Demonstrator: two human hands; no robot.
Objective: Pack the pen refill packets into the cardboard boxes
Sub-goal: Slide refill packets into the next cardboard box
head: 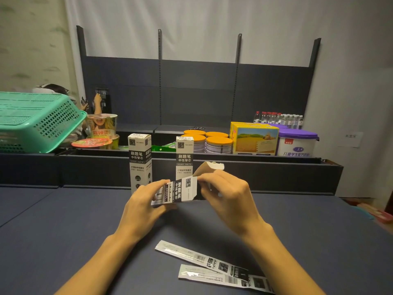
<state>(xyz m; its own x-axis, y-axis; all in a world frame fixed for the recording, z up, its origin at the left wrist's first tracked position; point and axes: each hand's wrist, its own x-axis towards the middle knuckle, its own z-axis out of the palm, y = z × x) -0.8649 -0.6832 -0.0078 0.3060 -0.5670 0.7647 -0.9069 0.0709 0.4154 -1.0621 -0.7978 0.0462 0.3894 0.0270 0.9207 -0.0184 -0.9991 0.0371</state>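
Observation:
I hold a white-and-black cardboard refill box (180, 191) sideways above the dark table (63, 231). My left hand (144, 205) grips its left end. My right hand (225, 194) pinches its right end, where the flap (209, 167) stands open and points up. Two more refill boxes stand upright behind: one (140, 160) at the left, one (184, 156) partly hidden by the held box. Two silver pen refill packets (200, 258) (223, 277) lie flat on the table between my forearms, overlapping at the right.
A dark low shelf wall (276, 173) runs behind the table. Beyond it sit a green plastic basket (38, 120), noodle cups (102, 126), orange-lidded cans (212, 141), a yellow carton (255, 137), a purple-lidded tub (297, 143) and water bottles (278, 119). Another person's hand (97, 103) shows at far left.

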